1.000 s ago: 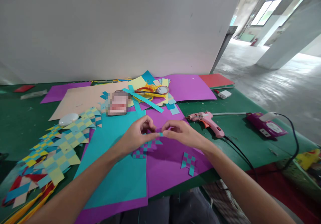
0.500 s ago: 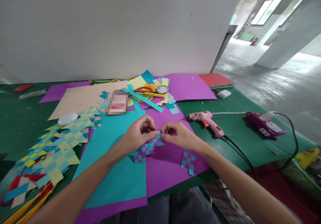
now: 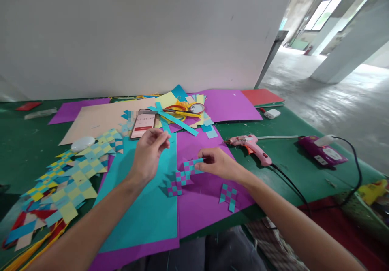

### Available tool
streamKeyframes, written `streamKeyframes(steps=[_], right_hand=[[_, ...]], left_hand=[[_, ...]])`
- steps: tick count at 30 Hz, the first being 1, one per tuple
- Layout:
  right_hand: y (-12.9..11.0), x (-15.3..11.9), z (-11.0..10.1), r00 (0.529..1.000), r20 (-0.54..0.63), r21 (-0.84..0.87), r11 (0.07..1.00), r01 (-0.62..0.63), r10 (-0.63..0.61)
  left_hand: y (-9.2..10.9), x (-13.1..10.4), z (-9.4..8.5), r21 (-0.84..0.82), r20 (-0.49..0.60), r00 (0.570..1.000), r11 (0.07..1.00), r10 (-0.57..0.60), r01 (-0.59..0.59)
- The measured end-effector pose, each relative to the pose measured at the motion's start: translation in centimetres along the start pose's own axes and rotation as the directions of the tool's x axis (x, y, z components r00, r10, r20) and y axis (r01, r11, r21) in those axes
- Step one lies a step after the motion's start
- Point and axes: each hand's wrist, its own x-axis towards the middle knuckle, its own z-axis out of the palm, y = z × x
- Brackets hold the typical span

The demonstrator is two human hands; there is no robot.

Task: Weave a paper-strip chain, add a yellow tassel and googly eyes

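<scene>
My right hand (image 3: 217, 163) pinches purple-and-teal checkered paper chain (image 3: 183, 178); left hand (image 3: 146, 153), fingertips pressed together. Single-end hold: sag could crease joints.

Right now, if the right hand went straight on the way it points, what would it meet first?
Likely the left hand. The right hand points that way, pinching checked paper; one view leaves depth unclear.

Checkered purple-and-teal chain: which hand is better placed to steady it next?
Probably the right hand: it grips the checkered chain at its upper right end, while the left hand is apart from it, over the teal sheet.
</scene>
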Motion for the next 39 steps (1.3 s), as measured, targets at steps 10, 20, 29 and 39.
streamKeyframes(steps=[10, 20, 29, 39], right_hand=[[-0.2, 0.1, -0.1, 1.000, -0.031, -0.013, 1.000, 0.003, -0.003], [0.2, 0.2, -0.3, 0.999, -0.047, 0.003, 1.000, 0.025, -0.024], [0.1, 0.2, -0.4, 0.998, -0.067, 0.011, 1.000, 0.015, -0.014], [0.0, 0.1, -0.4, 0.997, -0.076, 0.030, 0.999, 0.013, -0.011]], left_hand=[[-0.1, -0.9, 0.6, 0.327, 0.173, 0.985, 0.943, 0.008, -0.065], [0.3, -1.9, 0.9, 0.531, 0.544, 0.839, 0.783, -0.020, -0.325], [-0.2, -0.7, -0.1, 0.401, 0.130, 0.985, 0.902, 0.114, -0.158], [-0.1, -1.8, 0.9, 0.572, 0.500, 0.849, 0.802, -0.172, -0.174]])
